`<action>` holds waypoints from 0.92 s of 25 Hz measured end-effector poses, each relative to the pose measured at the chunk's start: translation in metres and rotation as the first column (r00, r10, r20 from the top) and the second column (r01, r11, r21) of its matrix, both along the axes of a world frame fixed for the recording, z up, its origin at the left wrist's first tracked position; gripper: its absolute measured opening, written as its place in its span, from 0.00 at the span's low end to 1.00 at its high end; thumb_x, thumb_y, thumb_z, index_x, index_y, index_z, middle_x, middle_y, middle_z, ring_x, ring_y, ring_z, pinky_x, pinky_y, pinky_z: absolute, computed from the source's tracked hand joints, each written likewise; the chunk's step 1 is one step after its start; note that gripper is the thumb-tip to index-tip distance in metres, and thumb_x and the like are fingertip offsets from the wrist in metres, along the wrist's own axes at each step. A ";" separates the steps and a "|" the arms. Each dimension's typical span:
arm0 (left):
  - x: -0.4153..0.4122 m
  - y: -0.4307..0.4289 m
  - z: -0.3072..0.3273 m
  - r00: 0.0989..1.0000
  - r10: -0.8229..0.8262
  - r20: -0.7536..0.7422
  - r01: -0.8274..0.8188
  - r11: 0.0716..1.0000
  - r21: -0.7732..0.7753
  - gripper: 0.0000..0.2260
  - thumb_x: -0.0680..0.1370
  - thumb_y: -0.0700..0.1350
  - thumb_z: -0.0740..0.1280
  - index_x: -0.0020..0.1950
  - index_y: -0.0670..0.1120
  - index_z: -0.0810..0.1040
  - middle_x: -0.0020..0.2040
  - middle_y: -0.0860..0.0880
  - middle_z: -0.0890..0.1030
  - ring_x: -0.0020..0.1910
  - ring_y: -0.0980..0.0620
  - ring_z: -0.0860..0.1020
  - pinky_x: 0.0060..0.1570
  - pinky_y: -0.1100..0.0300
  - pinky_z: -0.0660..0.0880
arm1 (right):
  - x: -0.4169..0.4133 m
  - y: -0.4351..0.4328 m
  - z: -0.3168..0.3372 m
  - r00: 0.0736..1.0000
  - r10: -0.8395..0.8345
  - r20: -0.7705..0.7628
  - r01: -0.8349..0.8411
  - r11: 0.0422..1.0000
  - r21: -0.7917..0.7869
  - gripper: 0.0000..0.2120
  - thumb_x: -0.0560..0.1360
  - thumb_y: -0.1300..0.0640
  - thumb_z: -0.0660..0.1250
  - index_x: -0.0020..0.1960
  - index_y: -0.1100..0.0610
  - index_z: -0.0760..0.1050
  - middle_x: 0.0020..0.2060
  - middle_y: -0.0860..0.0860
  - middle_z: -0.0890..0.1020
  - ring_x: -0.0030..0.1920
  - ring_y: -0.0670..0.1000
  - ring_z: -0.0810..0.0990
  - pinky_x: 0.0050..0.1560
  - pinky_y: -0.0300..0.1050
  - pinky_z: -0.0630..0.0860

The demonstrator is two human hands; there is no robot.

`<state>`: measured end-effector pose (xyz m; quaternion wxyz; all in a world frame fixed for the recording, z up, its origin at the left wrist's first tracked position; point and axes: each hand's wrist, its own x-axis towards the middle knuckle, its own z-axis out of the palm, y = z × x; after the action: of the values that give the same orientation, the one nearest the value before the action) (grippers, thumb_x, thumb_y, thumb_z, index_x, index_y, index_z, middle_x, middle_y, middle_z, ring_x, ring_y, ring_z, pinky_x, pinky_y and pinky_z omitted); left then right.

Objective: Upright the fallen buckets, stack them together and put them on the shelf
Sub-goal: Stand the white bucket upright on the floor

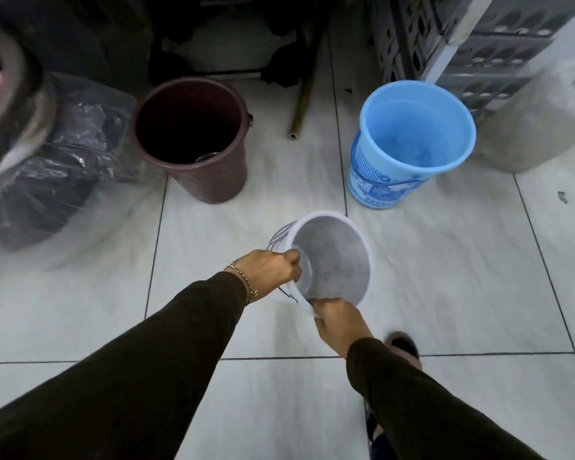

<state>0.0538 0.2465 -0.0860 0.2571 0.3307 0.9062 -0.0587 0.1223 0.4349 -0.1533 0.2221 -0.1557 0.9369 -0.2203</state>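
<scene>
A white bucket [332,257] is held above the floor tiles, mouth facing up toward me, slightly tilted. My left hand [266,268] grips its near-left rim and my right hand [337,322] grips the near rim. A maroon bucket [193,141] stands upright on the floor at the back left. A light blue bucket [412,141] with a printed pattern stands upright at the back right. No shelf is clearly identifiable.
A clear plastic bag of dark items [47,167] lies at the left. A stick [304,94] leans at the back centre. Grey perforated crates [445,38] and a grey sack [538,121] stand at the back right. My feet [402,346] are below the bucket.
</scene>
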 end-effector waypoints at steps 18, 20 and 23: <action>0.030 0.019 -0.029 0.819 0.541 0.194 -0.557 0.830 0.039 0.28 0.77 0.36 0.57 0.73 0.59 0.67 0.75 0.57 0.67 0.57 0.42 0.81 0.57 0.53 0.77 | -0.055 0.084 -0.003 0.901 0.430 -0.049 -0.386 0.849 0.361 0.45 0.63 0.50 0.67 0.78 0.54 0.58 0.79 0.53 0.58 0.81 0.57 0.49 0.77 0.64 0.40; 0.001 0.035 -0.011 0.734 0.650 0.196 -0.678 0.712 0.181 0.24 0.77 0.40 0.58 0.71 0.59 0.71 0.71 0.58 0.71 0.57 0.45 0.81 0.57 0.55 0.76 | -0.086 0.108 0.016 0.986 0.143 -0.082 -0.121 0.965 0.233 0.42 0.68 0.48 0.66 0.79 0.53 0.56 0.80 0.51 0.57 0.81 0.54 0.49 0.78 0.61 0.41; -0.050 0.070 0.007 0.555 0.770 0.314 -0.826 0.463 0.322 0.19 0.78 0.43 0.61 0.68 0.57 0.73 0.68 0.54 0.75 0.59 0.48 0.80 0.59 0.56 0.76 | -0.137 0.146 0.049 0.835 -0.551 -0.005 0.541 0.822 -0.176 0.33 0.75 0.52 0.68 0.77 0.56 0.61 0.76 0.54 0.63 0.77 0.56 0.62 0.76 0.53 0.59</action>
<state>0.0042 0.3162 -0.0789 0.2292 -0.0808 0.9248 0.2927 -0.0144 0.5814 -0.1046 0.1096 0.0946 0.9262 -0.3482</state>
